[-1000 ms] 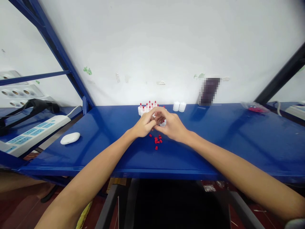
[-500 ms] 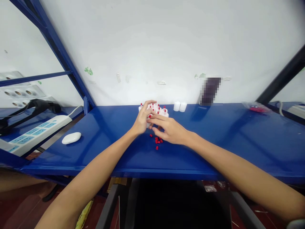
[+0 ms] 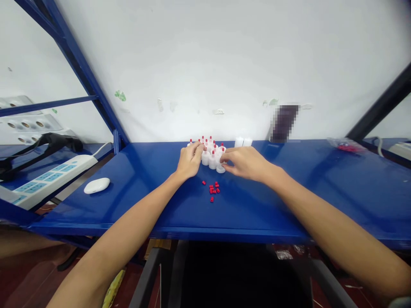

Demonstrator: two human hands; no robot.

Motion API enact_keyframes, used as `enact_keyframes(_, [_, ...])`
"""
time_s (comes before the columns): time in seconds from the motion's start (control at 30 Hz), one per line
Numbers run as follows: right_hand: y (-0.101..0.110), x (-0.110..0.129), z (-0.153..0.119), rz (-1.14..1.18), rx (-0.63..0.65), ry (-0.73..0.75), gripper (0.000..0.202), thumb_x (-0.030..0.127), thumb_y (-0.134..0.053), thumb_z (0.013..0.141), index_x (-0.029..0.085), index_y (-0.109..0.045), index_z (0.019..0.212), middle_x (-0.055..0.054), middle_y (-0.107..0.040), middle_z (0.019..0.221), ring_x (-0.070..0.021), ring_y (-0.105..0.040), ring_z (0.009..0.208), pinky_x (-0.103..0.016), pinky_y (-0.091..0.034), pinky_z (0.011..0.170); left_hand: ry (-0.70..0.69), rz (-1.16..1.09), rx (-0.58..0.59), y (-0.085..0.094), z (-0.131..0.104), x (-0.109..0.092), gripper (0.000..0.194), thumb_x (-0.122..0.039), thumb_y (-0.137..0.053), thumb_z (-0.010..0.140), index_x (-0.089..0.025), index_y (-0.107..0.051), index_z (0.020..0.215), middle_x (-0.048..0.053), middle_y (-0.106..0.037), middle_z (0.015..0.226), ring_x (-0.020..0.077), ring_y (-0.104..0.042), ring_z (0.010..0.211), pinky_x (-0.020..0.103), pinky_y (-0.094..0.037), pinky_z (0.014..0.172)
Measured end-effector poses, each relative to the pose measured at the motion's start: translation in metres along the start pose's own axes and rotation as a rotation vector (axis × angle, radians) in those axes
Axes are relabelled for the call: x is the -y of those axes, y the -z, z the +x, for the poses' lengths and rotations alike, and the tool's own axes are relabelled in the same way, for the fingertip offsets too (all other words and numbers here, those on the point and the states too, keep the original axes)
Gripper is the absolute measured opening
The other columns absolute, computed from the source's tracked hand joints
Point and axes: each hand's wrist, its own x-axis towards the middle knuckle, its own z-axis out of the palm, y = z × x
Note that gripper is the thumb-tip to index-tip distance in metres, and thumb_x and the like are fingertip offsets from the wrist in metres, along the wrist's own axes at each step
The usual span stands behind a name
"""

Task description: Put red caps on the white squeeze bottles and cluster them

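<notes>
Several small white squeeze bottles with red tips (image 3: 212, 160) stand upright in a tight cluster near the wall. At the cluster's left side is my left hand (image 3: 189, 161), its fingers bent and closed; whatever lies between their tips is hidden. My right hand (image 3: 245, 163) reaches in from the right, with thumb and fingers closed round the upper part of a translucent bottle (image 3: 220, 169) at the front right of the group. That bottle's top is covered by the fingers. Several loose red caps (image 3: 214, 191) are scattered on the blue table (image 3: 154, 192) in front of the bottles.
Two plain white bottles (image 3: 243, 141) stand behind my right hand. A white oval case (image 3: 96, 185) lies on the left, near a power strip (image 3: 54, 177). A clear bag with red pieces (image 3: 348, 146) lies far right. Blue frame posts (image 3: 80, 68) rise at the left.
My hands have moved apart: they were together over the front of the cluster. My right hand is now further right, at a front bottle. More of the bottles show between the hands.
</notes>
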Motion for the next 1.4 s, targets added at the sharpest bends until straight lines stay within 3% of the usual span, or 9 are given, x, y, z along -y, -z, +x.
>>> enact_keyframes(0.13, [0.001, 0.003, 0.001, -0.003, 0.01, -0.03, 0.013, 0.024, -0.06, 0.088, 0.022, -0.073, 0.087, -0.004, -0.074, 0.088, -0.0183, -0.062, 0.07, -0.03, -0.028, 0.055, -0.055, 0.073, 0.069, -0.001, -0.001, -0.001, 0.035, -0.038, -0.04, 0.097, -0.017, -0.064, 0.084, -0.004, -0.048, 0.054, 0.0126, -0.046, 0.053, 0.025, -0.036, 0.056])
enact_keyframes(0.33, [0.001, 0.002, 0.0, -0.012, -0.016, -0.098, 0.015, 0.028, -0.06, 0.09, 0.02, -0.072, 0.094, -0.005, -0.073, 0.093, -0.0183, -0.062, 0.074, -0.029, -0.027, 0.056, -0.18, 0.163, 0.223, -0.003, -0.001, -0.001, 0.027, -0.028, -0.046, 0.093, -0.015, -0.064, 0.078, -0.004, -0.052, 0.059, 0.0096, -0.045, 0.054, 0.024, -0.035, 0.059])
enact_keyframes(0.77, [-0.001, -0.001, 0.0, 0.02, -0.076, -0.144, 0.029, 0.029, -0.053, 0.095, 0.021, -0.071, 0.116, -0.006, -0.074, 0.104, -0.0199, -0.064, 0.083, -0.029, -0.029, 0.059, -0.243, 0.224, 0.294, -0.004, -0.003, 0.0, 0.026, -0.025, -0.045, 0.093, -0.015, -0.066, 0.08, -0.003, -0.056, 0.062, 0.0095, -0.047, 0.056, 0.024, -0.036, 0.061])
enact_keyframes(1.0, [-0.002, 0.0, 0.002, 0.042, -0.048, -0.154, 0.027, 0.029, -0.051, 0.094, 0.021, -0.075, 0.103, -0.006, -0.074, 0.096, -0.0198, -0.063, 0.08, -0.03, -0.03, 0.06, -0.249, 0.227, 0.306, -0.003, -0.002, 0.001, 0.026, -0.024, -0.045, 0.093, -0.015, -0.065, 0.08, -0.002, -0.058, 0.064, 0.0094, -0.048, 0.057, 0.024, -0.037, 0.063])
enact_keyframes(1.2, [0.015, 0.0, -0.001, 0.029, 0.107, -0.23, 0.025, 0.034, -0.051, 0.091, 0.021, -0.072, 0.093, -0.007, -0.073, 0.087, -0.0202, -0.062, 0.072, -0.031, -0.031, 0.059, -0.245, 0.243, 0.327, -0.003, -0.002, -0.001, 0.026, -0.024, -0.045, 0.093, -0.015, -0.066, 0.08, -0.002, -0.058, 0.064, 0.0098, -0.048, 0.058, 0.025, -0.036, 0.062])
enact_keyframes(1.33, [0.031, -0.006, -0.009, 0.171, 0.381, -0.259, 0.039, 0.051, -0.065, 0.082, 0.021, -0.071, 0.106, -0.006, -0.074, 0.09, -0.0217, -0.064, 0.074, -0.031, -0.037, 0.06, -0.25, 0.257, 0.325, -0.002, -0.002, -0.002, 0.027, -0.024, -0.045, 0.093, -0.015, -0.065, 0.079, -0.002, -0.058, 0.064, 0.0097, -0.047, 0.058, 0.025, -0.036, 0.063])
enact_keyframes(1.4, [0.035, -0.008, -0.012, 0.263, 0.528, -0.246, 0.04, 0.052, -0.07, 0.077, 0.021, -0.072, 0.101, -0.006, -0.074, 0.089, -0.0213, -0.065, 0.073, -0.03, -0.039, 0.06, -0.253, 0.259, 0.324, -0.002, -0.002, -0.002, 0.027, -0.025, -0.044, 0.094, -0.015, -0.065, 0.079, -0.002, -0.057, 0.063, 0.0098, -0.047, 0.057, 0.025, -0.035, 0.062])
